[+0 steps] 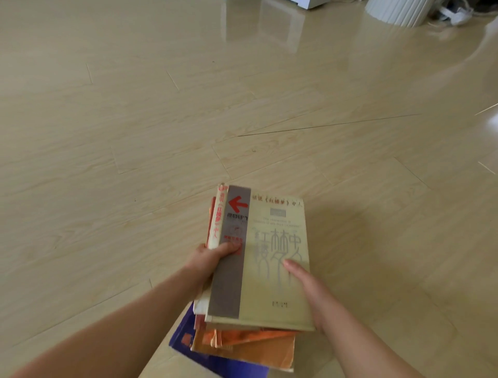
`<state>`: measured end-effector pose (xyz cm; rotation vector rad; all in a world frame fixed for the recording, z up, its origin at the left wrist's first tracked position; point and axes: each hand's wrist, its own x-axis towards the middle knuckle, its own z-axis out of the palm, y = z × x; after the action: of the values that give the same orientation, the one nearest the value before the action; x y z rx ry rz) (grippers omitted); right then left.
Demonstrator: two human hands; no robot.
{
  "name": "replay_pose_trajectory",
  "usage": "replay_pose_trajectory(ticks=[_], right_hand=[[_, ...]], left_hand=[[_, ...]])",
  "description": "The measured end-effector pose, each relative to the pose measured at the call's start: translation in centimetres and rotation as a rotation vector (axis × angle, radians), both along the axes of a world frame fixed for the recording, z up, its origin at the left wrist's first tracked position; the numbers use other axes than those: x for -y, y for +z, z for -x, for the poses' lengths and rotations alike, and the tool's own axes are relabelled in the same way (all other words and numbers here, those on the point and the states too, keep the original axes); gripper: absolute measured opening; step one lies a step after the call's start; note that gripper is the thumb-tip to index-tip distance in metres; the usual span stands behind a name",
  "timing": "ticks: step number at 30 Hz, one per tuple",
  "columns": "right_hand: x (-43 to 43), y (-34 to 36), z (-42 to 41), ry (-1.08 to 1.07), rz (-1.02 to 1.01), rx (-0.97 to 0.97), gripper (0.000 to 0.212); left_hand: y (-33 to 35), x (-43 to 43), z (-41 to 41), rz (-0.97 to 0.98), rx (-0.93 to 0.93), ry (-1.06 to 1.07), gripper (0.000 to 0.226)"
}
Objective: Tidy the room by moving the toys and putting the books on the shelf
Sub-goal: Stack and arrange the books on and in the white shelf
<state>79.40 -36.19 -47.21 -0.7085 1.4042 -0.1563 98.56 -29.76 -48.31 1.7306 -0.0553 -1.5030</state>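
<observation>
I carry a stack of books [258, 269] above the floor, low in the middle of the head view. The top book is pale yellow with a grey strip and a red arrow. Orange books [258, 348] and a purple one [188, 340] lie beneath it. My left hand [213, 257] grips the stack's left side, thumb curled over the top cover. My right hand [310, 291] rests flat on the top cover near its right edge, fingers straight. The underside of the stack is hidden.
Light wooden floor [161, 121] spreads ahead. A white ribbed round object [398, 10] stands far at the top right, with white cables or clutter [455, 13] beside it and a white box [310, 2] at the top edge.
</observation>
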Motion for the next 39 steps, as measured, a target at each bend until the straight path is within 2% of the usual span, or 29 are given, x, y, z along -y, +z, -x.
replay_pose_trajectory(ticks=[2,5,7,13,15,17,21,25,31,35,39], right_hand=[[1.1,2.5,-1.4,-0.002,0.029,-0.003,0.08],[2.0,10.1,-3.6,0.037,0.078,-0.002,0.041],[2.2,16.0,-4.8,0.055,0.097,0.03,0.033],[1.2,37.5,-9.4,0.189,0.119,0.088,0.04],[0.4,45.9,-11.2,0.264,0.112,0.087,0.038],[-0.7,51.9,-12.3,0.338,0.129,0.128,0.035],[-3.9,62.4,-15.2,0.556,0.14,0.132,0.057],[-8.7,68.4,-18.0,0.741,0.152,0.176,0.05],[-22.6,72.1,-23.4,1.116,0.125,0.264,0.033],[-34.1,71.5,-26.6,1.335,0.087,0.269,0.041],[-48.5,70.6,-29.8,1.526,0.018,0.275,0.05]], left_hand=[[3.2,0.6,-1.2,0.018,0.024,0.01,0.071],[11.0,0.7,-3.3,0.048,0.051,0.043,0.069],[17.0,0.1,-4.7,0.067,0.07,0.069,0.069],[38.9,-3.6,-8.1,0.094,0.09,0.198,0.066],[47.2,-5.8,-9.0,0.098,0.097,0.269,0.069],[52.7,-7.8,-9.2,0.108,0.097,0.337,0.068],[62.9,-13.4,-9.3,0.139,0.126,0.495,0.057],[69.3,-20.5,-8.5,0.194,0.186,0.677,0.041],[73.2,-37.0,-6.5,0.214,0.244,1.061,0.04],[73.7,-47.9,-5.3,0.215,0.227,1.269,0.024],[73.7,-61.5,-4.6,0.151,0.257,1.514,0.037]])
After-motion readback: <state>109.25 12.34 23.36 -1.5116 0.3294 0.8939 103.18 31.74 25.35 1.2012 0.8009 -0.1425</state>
